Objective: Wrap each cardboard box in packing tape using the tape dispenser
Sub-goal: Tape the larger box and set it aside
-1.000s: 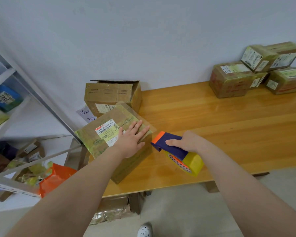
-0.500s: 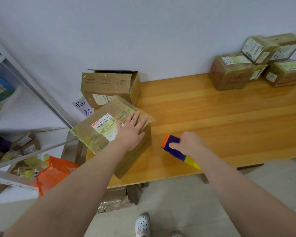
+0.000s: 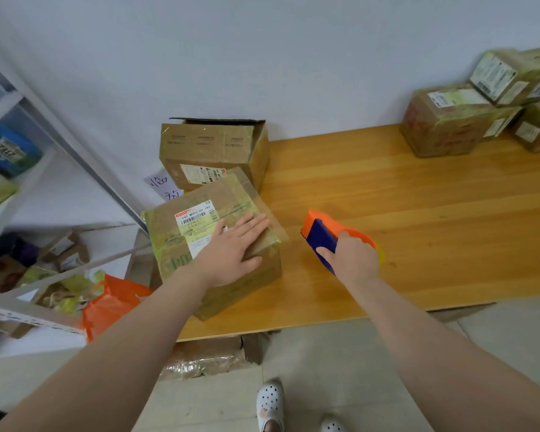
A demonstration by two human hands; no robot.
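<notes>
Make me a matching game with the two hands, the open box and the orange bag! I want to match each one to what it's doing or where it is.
Things:
1. left hand
2. right hand
3. open box
4. orange bag

Places or states:
A. holds the tape dispenser
B. left of the table, by the metal rack
C. rests flat on the labelled box
D. stands by the wall, behind the labelled box

Pairs: 1-C, 2-A, 3-D, 4-B.

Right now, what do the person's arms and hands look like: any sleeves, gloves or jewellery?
No sleeves show anywhere in view. Neither the left hand nor the right hand wears a glove, ring or watch that I can see.
</notes>
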